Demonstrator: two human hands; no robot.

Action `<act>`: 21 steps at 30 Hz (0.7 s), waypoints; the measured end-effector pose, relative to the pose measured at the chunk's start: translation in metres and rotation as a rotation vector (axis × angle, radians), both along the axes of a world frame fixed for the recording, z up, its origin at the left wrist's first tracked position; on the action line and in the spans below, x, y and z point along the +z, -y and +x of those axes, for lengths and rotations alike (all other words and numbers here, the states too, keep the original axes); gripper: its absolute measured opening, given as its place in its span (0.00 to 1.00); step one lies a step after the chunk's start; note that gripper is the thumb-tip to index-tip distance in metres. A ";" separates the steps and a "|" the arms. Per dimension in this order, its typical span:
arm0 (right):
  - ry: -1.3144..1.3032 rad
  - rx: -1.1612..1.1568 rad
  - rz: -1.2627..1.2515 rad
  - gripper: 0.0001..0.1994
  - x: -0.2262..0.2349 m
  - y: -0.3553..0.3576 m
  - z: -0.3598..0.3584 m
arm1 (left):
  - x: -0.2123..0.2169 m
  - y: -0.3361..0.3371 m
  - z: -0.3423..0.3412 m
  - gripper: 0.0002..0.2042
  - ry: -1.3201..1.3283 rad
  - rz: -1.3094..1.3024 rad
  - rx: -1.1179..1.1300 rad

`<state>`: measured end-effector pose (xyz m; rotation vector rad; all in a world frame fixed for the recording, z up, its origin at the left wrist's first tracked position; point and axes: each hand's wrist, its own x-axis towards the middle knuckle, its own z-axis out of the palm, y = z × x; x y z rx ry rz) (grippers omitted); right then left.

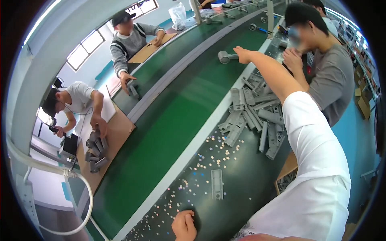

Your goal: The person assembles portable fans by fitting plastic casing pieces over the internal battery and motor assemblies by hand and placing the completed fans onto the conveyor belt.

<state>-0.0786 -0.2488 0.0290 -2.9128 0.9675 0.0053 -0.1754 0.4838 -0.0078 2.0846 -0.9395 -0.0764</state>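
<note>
My right arm, in a white sleeve, stretches far over the green conveyor belt (169,132). At its end my right hand (244,55) is closed around the handle of a grey part with a round head (224,57); the handle's end is hidden by the hand. My left hand (184,226) rests curled on the dark worktable (241,188) at the lower edge, and whatever its fingers hold, if anything, is hidden. Ahead of it lies a single long grey trough-shaped piece (217,184). Small round pale and blue dots (195,174) are scattered beside it.
A heap of long grey housings (255,110) lies under my right forearm. Close on the right sits a co-worker in a grey shirt (333,80). Across the belt, two people handle grey parts near a brown board (116,132). A white cable loop (89,201) hangs lower left.
</note>
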 end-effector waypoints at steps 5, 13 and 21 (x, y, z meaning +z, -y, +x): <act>-0.121 -0.082 0.045 0.41 -0.009 -0.009 0.036 | 0.007 -0.006 -0.004 0.10 -0.220 -0.006 0.048; 0.102 0.280 0.448 0.19 0.060 -0.273 0.012 | -0.007 -0.014 -0.004 0.10 -0.364 -0.183 0.100; 0.505 0.572 0.393 0.23 0.018 -0.578 -0.210 | 0.055 0.029 -0.064 0.27 -1.215 -0.862 -0.079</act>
